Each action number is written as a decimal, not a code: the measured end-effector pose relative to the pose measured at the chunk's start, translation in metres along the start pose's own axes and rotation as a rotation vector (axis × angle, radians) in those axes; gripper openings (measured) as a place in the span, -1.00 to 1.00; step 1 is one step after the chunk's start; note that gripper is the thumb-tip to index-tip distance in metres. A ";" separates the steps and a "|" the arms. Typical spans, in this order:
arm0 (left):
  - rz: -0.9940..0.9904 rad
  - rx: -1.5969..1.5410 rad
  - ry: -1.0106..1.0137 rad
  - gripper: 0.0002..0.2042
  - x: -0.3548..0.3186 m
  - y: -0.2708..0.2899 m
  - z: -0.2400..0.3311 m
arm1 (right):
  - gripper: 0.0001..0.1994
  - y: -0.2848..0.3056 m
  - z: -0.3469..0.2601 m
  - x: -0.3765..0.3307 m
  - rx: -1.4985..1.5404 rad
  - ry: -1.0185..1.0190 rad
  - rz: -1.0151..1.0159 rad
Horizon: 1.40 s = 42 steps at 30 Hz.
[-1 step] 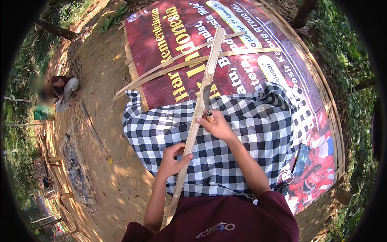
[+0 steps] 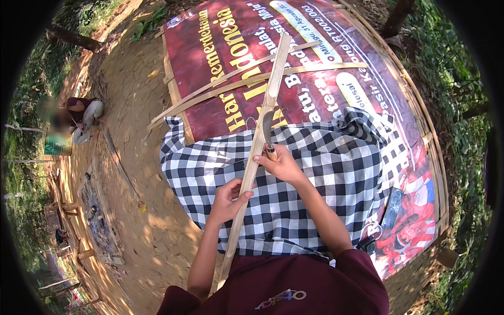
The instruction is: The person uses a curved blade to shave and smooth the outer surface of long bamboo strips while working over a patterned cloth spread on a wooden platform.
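A long, pale bamboo strip (image 2: pixel 274 79) slants from my waist up across my lap, its far end over the banner. My left hand (image 2: pixel 227 202) is closed around the strip's lower part, thumb along its side. In my right hand (image 2: pixel 283 165) is a small knife (image 2: pixel 268 128) with a curved, dark blade and a wooden handle. The blade points away from me, close beside the strip. My right thumb presses on the strip. Beneath both hands, a black-and-white checked cloth (image 2: pixel 197 165) covers my lap.
A maroon printed banner (image 2: pixel 184 58) lies over a bamboo-edged platform, with two thin bamboo strips (image 2: pixel 210 92) across it. A dark rectangular object (image 2: pixel 392 207) rests at the right. On the dirt ground (image 2: pixel 136 94) at left, another person (image 2: pixel 84 115) crouches near a green container (image 2: pixel 58 145).
My left hand has shifted slightly up along the bamboo strip. The right hand, with the knife, has moved only a little. At far left, the other person's hands have shifted slightly.
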State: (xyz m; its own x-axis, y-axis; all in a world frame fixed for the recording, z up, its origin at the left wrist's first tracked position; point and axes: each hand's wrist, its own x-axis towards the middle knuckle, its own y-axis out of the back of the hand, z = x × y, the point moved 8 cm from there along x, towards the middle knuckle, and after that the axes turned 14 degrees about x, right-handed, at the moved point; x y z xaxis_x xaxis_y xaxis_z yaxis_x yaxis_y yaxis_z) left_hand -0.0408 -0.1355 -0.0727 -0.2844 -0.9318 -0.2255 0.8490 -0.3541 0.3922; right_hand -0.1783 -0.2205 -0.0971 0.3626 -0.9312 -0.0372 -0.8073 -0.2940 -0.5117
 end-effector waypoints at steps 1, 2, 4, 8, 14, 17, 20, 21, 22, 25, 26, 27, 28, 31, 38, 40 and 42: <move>-0.030 -0.168 0.094 -0.68 0.009 -0.008 -0.008 | -0.84 -0.008 -0.006 -0.003 0.005 0.027 -0.020; -0.075 -0.339 0.154 -0.66 0.014 -0.017 -0.012 | -0.79 -0.012 -0.014 -0.005 -0.058 0.091 -0.027; -0.174 -0.380 0.224 -0.64 0.015 -0.030 -0.013 | -0.74 -0.003 -0.024 -0.013 -0.567 0.092 0.090; -0.134 -0.406 0.227 -0.66 0.014 -0.036 -0.010 | -0.68 0.012 -0.042 -0.031 -0.984 0.208 0.213; -0.118 -0.364 0.214 -0.69 0.009 -0.045 -0.014 | -0.71 -0.010 -0.043 -0.048 -1.149 0.176 -0.061; -0.129 -0.293 0.171 -0.70 0.009 -0.054 -0.007 | -0.67 0.039 -0.080 -0.036 -1.202 0.146 0.420; -0.118 -0.300 0.183 -0.70 0.007 -0.060 -0.002 | -0.67 0.058 -0.071 -0.028 -1.127 0.136 0.427; -0.125 -0.305 0.234 -0.70 0.007 -0.060 -0.005 | -0.67 0.056 -0.060 -0.029 -1.104 0.127 0.355; -0.141 -0.336 0.265 -0.70 0.006 -0.060 -0.007 | -0.66 0.051 -0.053 -0.034 -1.142 0.200 0.331; -0.140 -0.412 0.315 -0.71 0.005 -0.055 -0.015 | -0.63 0.024 -0.025 -0.050 -1.178 0.245 0.103; -0.130 -0.428 0.287 -0.71 0.006 -0.053 -0.015 | -0.62 0.017 -0.026 -0.054 -1.185 0.299 0.068; -0.117 -0.383 0.325 -0.71 0.005 -0.053 -0.021 | -0.62 0.014 -0.023 -0.051 -1.218 0.255 0.000; -0.105 -0.339 0.333 -0.71 0.002 -0.054 -0.023 | -0.62 0.013 -0.029 -0.048 -1.248 0.251 -0.030; -0.043 -0.108 0.221 -0.69 -0.004 -0.058 -0.018 | -0.65 0.050 -0.066 -0.023 -1.301 0.128 0.215; 0.016 0.065 0.205 -0.69 0.000 -0.050 -0.011 | -0.63 0.044 -0.064 -0.030 -1.298 0.224 0.176; 0.093 0.168 0.182 -0.70 -0.001 -0.041 -0.005 | -0.62 0.030 -0.052 -0.032 -1.323 0.248 0.021; 0.150 0.254 0.172 -0.71 -0.006 -0.038 0.003 | -0.61 0.030 -0.050 -0.028 -1.312 0.223 -0.042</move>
State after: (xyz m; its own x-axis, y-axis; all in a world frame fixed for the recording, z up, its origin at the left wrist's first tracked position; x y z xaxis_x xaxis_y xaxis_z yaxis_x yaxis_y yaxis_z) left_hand -0.0721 -0.1163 -0.0837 -0.0670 -0.9554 -0.2876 0.7314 -0.2431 0.6371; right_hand -0.2356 -0.2137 -0.0687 0.4162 -0.8946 0.1629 -0.6908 -0.1946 0.6964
